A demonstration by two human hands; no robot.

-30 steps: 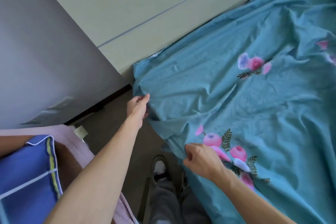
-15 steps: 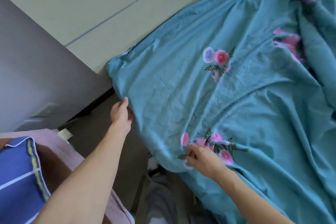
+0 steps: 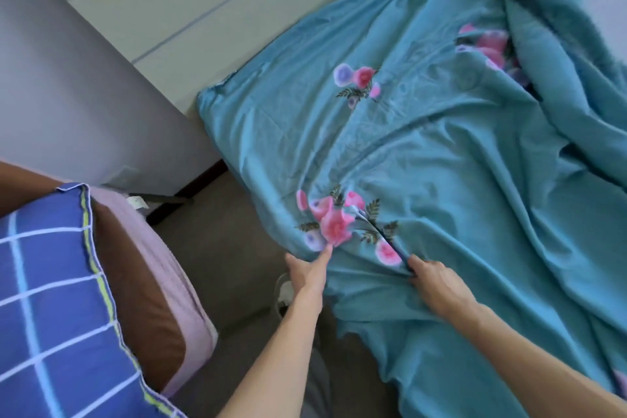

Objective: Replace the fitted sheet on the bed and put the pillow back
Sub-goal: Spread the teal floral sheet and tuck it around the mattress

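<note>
Teal floral fitted sheet (image 3: 441,159) lies rumpled over the bed, far side cut off. My right hand (image 3: 436,285) pinches a fold; left hand (image 3: 310,270) touches it, fingers extended, partly blurred.

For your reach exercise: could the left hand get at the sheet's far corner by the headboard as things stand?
Probably yes. The left hand touches the teal sheet near its edge, and only open floor and bare sheet lie between it and the corner.

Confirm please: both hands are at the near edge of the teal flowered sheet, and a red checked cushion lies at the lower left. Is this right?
Not quite. The cushion is blue with a white check, not red, as the head view shows. The rest stands: the left hand and the right hand are at the near edge of the teal flowered sheet.
</note>
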